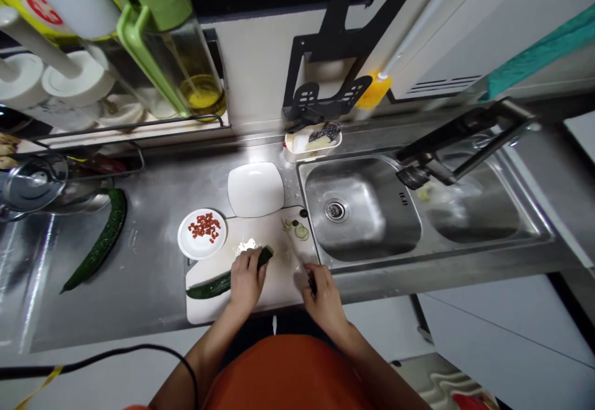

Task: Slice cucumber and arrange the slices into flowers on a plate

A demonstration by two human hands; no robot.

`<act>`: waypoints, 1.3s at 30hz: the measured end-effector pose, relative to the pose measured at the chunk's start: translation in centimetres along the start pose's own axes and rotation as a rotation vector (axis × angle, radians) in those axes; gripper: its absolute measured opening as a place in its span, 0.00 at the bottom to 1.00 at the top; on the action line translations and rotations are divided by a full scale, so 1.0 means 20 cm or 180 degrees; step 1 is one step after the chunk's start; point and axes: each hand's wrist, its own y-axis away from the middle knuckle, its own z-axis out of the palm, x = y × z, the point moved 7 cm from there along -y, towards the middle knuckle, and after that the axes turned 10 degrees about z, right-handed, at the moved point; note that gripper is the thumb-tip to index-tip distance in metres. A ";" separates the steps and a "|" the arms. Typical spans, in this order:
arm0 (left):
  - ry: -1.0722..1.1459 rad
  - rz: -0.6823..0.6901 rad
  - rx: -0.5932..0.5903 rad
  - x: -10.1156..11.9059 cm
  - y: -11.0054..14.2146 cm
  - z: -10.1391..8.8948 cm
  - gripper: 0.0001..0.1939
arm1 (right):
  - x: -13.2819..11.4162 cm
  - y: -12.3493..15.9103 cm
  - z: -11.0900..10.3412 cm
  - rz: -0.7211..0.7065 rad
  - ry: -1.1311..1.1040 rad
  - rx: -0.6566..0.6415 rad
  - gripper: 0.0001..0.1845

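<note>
A long green cucumber (211, 287) lies across a white cutting board (274, 286) on the steel counter. My left hand (246, 281) presses down on it, fingers curled over its right end. My right hand (323, 298) is closed round the dark handle of a knife (302, 261), whose blade points away over the board. A few cucumber slices (300, 230) lie at the board's far right corner. Some chopped white bits (245, 246) sit near the cucumber's cut end.
A small white plate of red pieces (202, 231) and an empty square white plate (255, 189) stand behind the board. A second cucumber (100, 241) lies at left. A double sink (362, 212) with a dark tap (446, 150) is at right. Oil bottle (186, 63) on rack.
</note>
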 end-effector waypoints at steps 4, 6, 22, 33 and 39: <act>0.0064 -0.0065 -0.0018 0.01 0.00 0.00 0.19 | -0.05 -0.02 0.05 0.0028 -0.0154 -0.0378 0.26; 0.0103 -0.0121 -0.0042 0.00 -0.01 0.01 0.19 | -0.05 -0.04 0.08 0.0008 -0.0194 -0.0462 0.26; 0.0579 0.0205 -0.0388 0.12 0.09 0.07 0.22 | -0.03 -0.11 0.15 -0.0168 -0.0015 -0.1127 0.28; 0.0001 0.0012 -0.0042 0.07 0.11 0.06 0.25 | -0.03 -0.14 0.13 -0.0374 0.0174 -0.1427 0.27; -0.0083 -0.0336 0.0251 -0.01 0.04 0.02 0.22 | -0.04 -0.16 0.16 -0.0240 0.0613 -0.1451 0.24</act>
